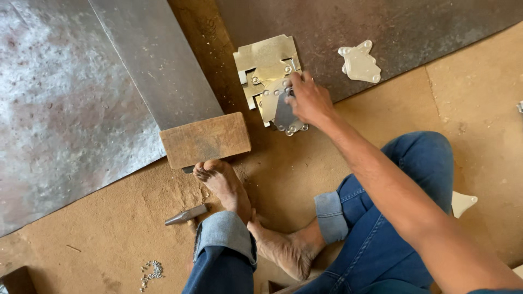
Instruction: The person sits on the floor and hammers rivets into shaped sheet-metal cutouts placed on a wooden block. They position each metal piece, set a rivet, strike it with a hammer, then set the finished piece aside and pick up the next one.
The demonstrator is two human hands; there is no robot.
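Right hand [309,99] fingers pinching grey bracket [284,113] at 12 o'clock atop brass plates [265,54]; likely slipping, sharp edge cutting.

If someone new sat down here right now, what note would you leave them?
Right hand: reaching out, fingers on the top plate of the metal plate stack.
Left hand: out of view.
One loose plate lies apart on the dark sheet.
Hammer on the floor by the foot, which touches the wood block. Small rivets in a pile nearby.
Top plate not yet lifted off; hammer untouched.
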